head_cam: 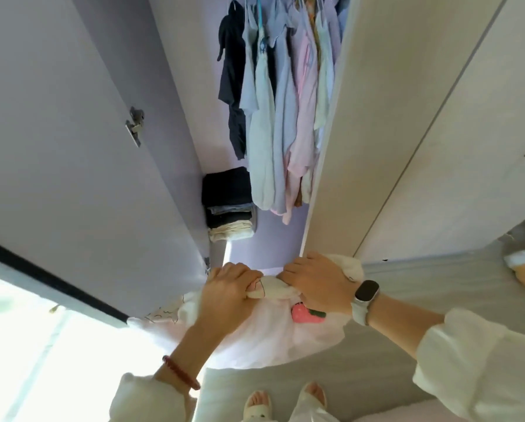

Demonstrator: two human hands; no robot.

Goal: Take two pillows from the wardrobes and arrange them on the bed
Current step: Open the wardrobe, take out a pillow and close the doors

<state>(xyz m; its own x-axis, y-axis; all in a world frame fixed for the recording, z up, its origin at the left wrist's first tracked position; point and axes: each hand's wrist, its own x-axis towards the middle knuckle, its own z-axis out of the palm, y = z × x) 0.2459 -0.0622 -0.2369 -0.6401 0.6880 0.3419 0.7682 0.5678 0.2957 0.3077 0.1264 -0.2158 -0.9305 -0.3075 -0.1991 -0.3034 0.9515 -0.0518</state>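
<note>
Below, both the left hand [227,287] and right hand [319,283] grip a pillow [264,339] between open wardrobe doors [72,178].

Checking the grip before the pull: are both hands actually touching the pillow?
Touching. The head view shows the left hand and the right hand with fingers curled into bunched fabric at the top of the white pillow.
</note>
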